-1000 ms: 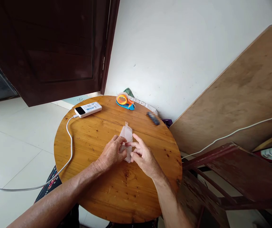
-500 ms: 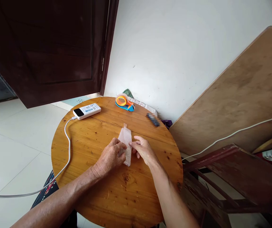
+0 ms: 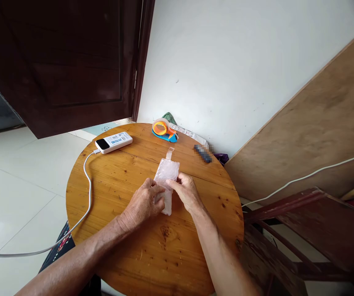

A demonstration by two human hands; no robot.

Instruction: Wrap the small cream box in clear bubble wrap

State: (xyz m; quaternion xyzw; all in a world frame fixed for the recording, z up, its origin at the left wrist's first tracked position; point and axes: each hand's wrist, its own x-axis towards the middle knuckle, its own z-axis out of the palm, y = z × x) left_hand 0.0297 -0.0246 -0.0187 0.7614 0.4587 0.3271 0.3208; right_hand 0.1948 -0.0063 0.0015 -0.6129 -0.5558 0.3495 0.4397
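The pale plastic packet lies between my hands on the wooden surface, its clear strip pointing away from me. My right hand is closed on its right edge, thumb on top. My left hand curls half-open over its left side; whether it grips, I can't tell. Its contents are hidden.

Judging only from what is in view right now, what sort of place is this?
Probably a room in a home: a round brown wooden table stands by a plain white wall, with a dark brown panelled door nearby.
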